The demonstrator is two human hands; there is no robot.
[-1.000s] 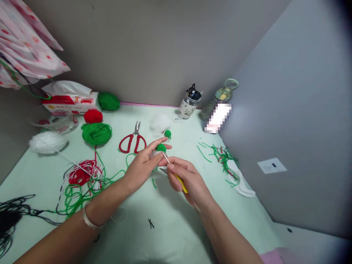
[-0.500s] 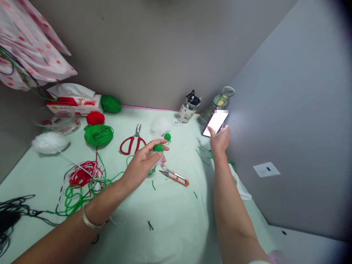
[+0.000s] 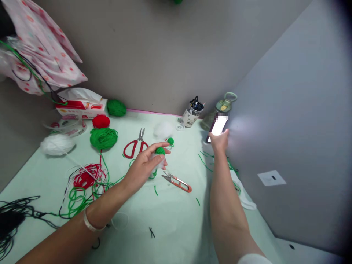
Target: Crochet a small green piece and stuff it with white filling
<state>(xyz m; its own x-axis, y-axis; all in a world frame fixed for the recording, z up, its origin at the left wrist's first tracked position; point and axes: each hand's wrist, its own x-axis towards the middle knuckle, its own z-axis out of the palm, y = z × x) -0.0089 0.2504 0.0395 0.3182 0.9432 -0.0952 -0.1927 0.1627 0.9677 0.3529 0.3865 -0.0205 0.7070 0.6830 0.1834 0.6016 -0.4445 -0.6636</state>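
Observation:
My left hand [image 3: 145, 165] pinches a small green-and-white crocheted piece [image 3: 160, 153] just above the pale green table [image 3: 176, 220]. Far out to the right, my right hand [image 3: 219, 141] reaches to the lit phone [image 3: 218, 125] propped against the wall and touches its lower edge; its fingers are mostly hidden behind the hand. Small orange thread snips [image 3: 177, 181] lie on the table just right of my left hand. A second small green crocheted ball [image 3: 170, 141] sits beyond the held piece.
Red-handled scissors [image 3: 134, 145], green yarn [image 3: 103, 137], red yarn [image 3: 101, 121] and white yarn [image 3: 57, 144] lie at the left. A tissue box [image 3: 81, 107], a jar [image 3: 192, 113] and a bottle [image 3: 220, 110] stand at the back. Green yarn scraps [image 3: 220, 161] lie right.
My right hand put down the thread snips, swung right to the phone and has since closed in on its lower edge. The left hand kept holding the crocheted piece.

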